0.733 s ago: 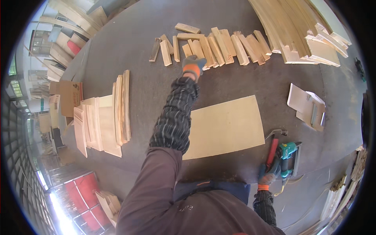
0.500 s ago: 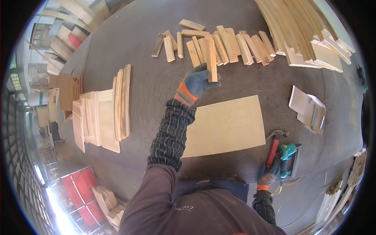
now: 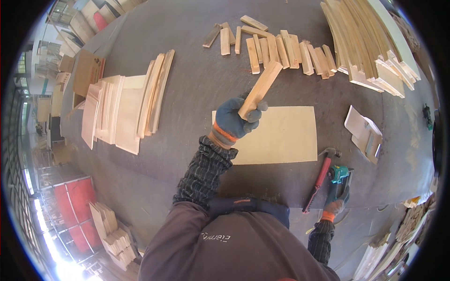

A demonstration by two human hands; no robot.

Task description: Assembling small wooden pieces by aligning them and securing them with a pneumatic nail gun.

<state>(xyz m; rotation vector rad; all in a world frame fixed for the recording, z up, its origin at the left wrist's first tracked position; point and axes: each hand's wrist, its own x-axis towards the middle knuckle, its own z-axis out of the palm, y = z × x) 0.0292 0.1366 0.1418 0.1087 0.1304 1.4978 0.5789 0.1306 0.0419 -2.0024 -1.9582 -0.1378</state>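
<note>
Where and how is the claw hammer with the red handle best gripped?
Probably around the middle of the red handle, from the left: it is slim and nearer, the metal head lies farther away, and the teal power tool in the gloved right hand crowds its right side.

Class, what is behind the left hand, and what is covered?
Behind the left hand are the pale board and dark table. The hand and sleeve hide part of the board's left edge.
</note>
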